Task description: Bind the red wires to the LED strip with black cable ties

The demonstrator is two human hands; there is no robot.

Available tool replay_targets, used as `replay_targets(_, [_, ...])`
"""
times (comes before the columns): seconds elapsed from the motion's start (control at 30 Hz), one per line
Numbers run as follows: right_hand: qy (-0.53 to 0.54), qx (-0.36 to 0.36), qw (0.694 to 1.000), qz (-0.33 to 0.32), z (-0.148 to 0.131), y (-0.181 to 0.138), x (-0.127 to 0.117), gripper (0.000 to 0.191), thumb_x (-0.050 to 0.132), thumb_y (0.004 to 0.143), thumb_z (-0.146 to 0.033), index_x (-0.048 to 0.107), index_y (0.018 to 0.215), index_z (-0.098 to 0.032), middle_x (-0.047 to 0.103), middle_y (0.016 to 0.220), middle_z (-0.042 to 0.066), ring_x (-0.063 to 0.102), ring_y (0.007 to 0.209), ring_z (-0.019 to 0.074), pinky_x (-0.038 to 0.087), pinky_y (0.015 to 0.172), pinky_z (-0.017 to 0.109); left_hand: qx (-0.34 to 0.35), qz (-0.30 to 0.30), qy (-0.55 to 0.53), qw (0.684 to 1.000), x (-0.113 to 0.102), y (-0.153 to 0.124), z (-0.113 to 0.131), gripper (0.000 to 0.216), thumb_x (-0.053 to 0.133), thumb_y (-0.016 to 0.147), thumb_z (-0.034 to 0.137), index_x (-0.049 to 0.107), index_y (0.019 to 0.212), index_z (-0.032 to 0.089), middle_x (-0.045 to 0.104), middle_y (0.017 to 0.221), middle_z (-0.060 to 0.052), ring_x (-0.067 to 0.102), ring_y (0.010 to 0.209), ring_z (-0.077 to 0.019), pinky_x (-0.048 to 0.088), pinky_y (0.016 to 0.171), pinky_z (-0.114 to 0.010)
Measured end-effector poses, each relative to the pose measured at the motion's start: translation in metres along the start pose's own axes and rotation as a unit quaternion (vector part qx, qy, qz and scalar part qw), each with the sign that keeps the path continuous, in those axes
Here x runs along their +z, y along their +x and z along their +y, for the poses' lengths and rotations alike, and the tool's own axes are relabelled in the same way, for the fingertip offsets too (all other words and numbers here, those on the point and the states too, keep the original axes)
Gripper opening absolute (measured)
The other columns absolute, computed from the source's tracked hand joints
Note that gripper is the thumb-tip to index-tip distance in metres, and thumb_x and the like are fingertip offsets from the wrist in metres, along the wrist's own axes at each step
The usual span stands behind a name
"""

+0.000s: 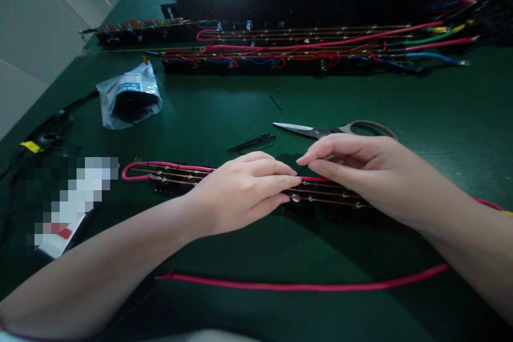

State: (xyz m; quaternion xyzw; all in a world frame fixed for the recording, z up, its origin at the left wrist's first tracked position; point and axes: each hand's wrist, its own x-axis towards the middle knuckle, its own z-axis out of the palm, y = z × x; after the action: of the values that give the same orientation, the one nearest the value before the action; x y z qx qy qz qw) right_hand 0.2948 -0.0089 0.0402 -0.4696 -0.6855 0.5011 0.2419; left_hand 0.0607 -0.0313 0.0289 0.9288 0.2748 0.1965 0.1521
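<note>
My left hand rests on a black strip assembly with copper wires and a pink cable along it, fingers pressed together over the wires. My right hand meets it from the right, thumb and forefinger pinched at something thin and dark that I cannot make out. A pair of scissors lies just behind my right hand. A small heap of black cable ties lies behind my left hand.
A plastic bag of black ties sits at the back left. Several wired strip assemblies lie in rows at the back. A loose pink cable runs across the green mat near me. A blurred box is at left.
</note>
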Motion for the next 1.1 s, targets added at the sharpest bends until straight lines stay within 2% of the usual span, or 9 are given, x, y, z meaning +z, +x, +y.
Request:
replay_targets(0.1, [-0.003,0.001,1.000,0.013,0.001,0.000,0.000,0.029,0.069,0.085,-0.051,0.076,0.088,-0.023,0.076,0.088,0.005,0.071,0.079,0.0213,0.057,0.063,0.031,-0.008,0.003,0.000,1.000,0.000,0.000,0.001,0.025,0.056,0.099,0.020,0.069,0.119,0.012,0.073,0.115,-0.009,0.065,0.106,-0.0181,0.055,0.096,-0.033])
replay_targets(0.33, [0.095,0.041,0.994,0.048,0.003,0.001,0.003,0.024,0.076,0.080,-0.045,0.075,0.088,-0.023,0.076,0.086,0.003,0.069,0.076,0.0166,0.054,0.063,0.027,-0.056,0.035,-0.015,0.998,0.003,0.000,0.004,0.025,0.057,0.097,0.022,0.064,0.120,0.015,0.072,0.110,-0.008,0.065,0.099,-0.0187,0.054,0.090,-0.035])
replay_targets(0.47, [0.113,0.053,0.990,0.058,0.004,0.002,0.003,0.030,0.079,0.075,-0.051,0.075,0.084,-0.023,0.075,0.083,0.003,0.068,0.075,0.0168,0.054,0.064,0.028,-0.091,0.021,-0.017,0.995,0.002,-0.001,0.006,0.036,0.065,0.093,0.030,0.061,0.125,0.015,0.071,0.112,-0.008,0.063,0.100,-0.0216,0.052,0.091,-0.039])
replay_targets(0.6, [0.092,0.036,0.993,0.059,0.005,0.001,0.002,0.029,0.078,0.077,-0.052,0.075,0.084,-0.024,0.074,0.080,0.001,0.065,0.071,0.0152,0.054,0.066,0.029,-0.108,-0.001,-0.010,0.994,0.001,0.000,0.006,0.042,0.069,0.090,0.031,0.058,0.129,0.016,0.070,0.113,-0.006,0.062,0.101,-0.0217,0.051,0.090,-0.038])
replay_targets(0.83, [0.068,0.000,0.995,0.076,0.002,-0.001,0.004,0.019,0.072,0.086,-0.042,0.074,0.086,-0.023,0.074,0.084,0.001,0.068,0.074,0.0154,0.058,0.072,0.031,-0.129,-0.010,-0.013,0.991,0.001,-0.001,0.007,0.038,0.070,0.091,0.029,0.058,0.125,0.019,0.071,0.111,-0.004,0.062,0.100,-0.0222,0.050,0.086,-0.038])
replay_targets(0.97, [0.051,-0.042,0.992,0.107,-0.004,-0.006,0.009,0.012,0.069,0.089,-0.036,0.072,0.087,-0.025,0.075,0.085,0.001,0.070,0.077,0.0159,0.059,0.077,0.032,-0.145,-0.001,-0.017,0.989,0.003,-0.001,0.009,0.036,0.072,0.090,0.030,0.059,0.122,0.020,0.071,0.111,-0.003,0.063,0.100,-0.0223,0.050,0.086,-0.038])
replay_targets(1.1, [0.047,-0.056,0.993,0.096,-0.006,-0.009,0.011,0.008,0.068,0.090,-0.033,0.071,0.089,-0.025,0.074,0.086,0.001,0.070,0.076,0.0164,0.061,0.074,0.032,-0.135,0.025,-0.020,0.990,0.003,-0.002,0.009,0.039,0.075,0.087,0.031,0.060,0.120,0.018,0.073,0.107,-0.002,0.064,0.096,-0.0208,0.051,0.083,-0.036])
